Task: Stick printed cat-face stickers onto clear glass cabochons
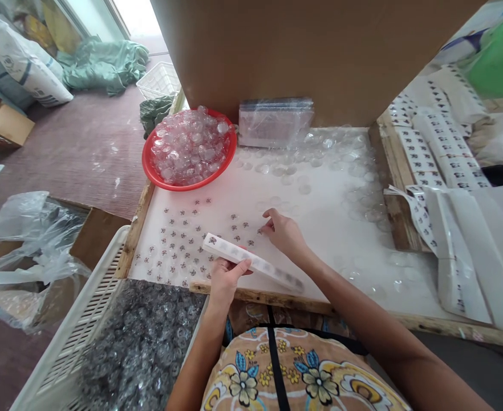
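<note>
My left hand [228,281] grips a long, folded white sticker strip [251,261] with small dark printed figures, thumb on top. It hangs low over the white work board [320,228] by the wooden front edge. To the right of the strip, my right hand [282,231] is closed in a pinch low over the board. A small printed sticker [259,231] shows at its fingertips. Left of both hands lie many clear pieces bearing the same print [183,235], spread in loose rows. Plain clear domed discs [305,188] are scattered beyond and to the right.
A red basin [166,184] heaped with clear discs stands at the back left. Behind the board rises a large cardboard box [303,51]. More sticker strips [448,154] lie at right. A white crate [80,319] with dark, shiny pieces stands at lower left.
</note>
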{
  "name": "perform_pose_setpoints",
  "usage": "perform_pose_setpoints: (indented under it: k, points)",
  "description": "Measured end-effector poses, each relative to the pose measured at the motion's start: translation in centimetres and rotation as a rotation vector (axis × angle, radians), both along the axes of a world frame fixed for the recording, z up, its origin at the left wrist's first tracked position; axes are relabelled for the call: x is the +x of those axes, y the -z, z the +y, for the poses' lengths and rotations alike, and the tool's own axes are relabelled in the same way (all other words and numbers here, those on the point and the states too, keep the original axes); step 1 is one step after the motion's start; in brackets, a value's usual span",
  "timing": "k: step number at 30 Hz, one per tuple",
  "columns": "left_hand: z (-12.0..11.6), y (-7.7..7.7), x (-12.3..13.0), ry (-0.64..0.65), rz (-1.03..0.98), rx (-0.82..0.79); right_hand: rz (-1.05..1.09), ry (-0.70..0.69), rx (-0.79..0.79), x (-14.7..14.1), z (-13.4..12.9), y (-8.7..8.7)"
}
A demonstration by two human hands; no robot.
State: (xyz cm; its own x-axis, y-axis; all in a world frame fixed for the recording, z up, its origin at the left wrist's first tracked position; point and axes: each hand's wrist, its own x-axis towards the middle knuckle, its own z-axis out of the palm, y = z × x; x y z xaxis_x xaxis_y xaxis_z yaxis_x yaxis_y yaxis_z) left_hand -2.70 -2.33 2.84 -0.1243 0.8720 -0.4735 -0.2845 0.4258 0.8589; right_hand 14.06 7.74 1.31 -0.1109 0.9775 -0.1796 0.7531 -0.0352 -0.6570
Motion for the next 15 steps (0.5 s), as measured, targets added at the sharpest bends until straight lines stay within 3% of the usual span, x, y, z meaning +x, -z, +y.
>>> perform_pose_setpoints:
  k: [3,8,11,15]
  points:
    - [0.0,-0.2,0.4,0.019,0.008,0.005,0.164,-0.041,0.062,-1.7,-0.6,-1.9]
    - [0.2,-0.4,1.2,0.005,0.034,0.023,0.519,-0.256,0.048,-5.6,-1.2,-4.9]
    - [0.4,-0.3,1.5,0.009,0.016,0.014,0.481,-0.262,0.118,-7.0,-1.9,-5.1]
    - [0.5,0.2,1.5,0.01,0.061,0.011,0.375,-0.253,0.325,-7.4,-3.1,-4.5]
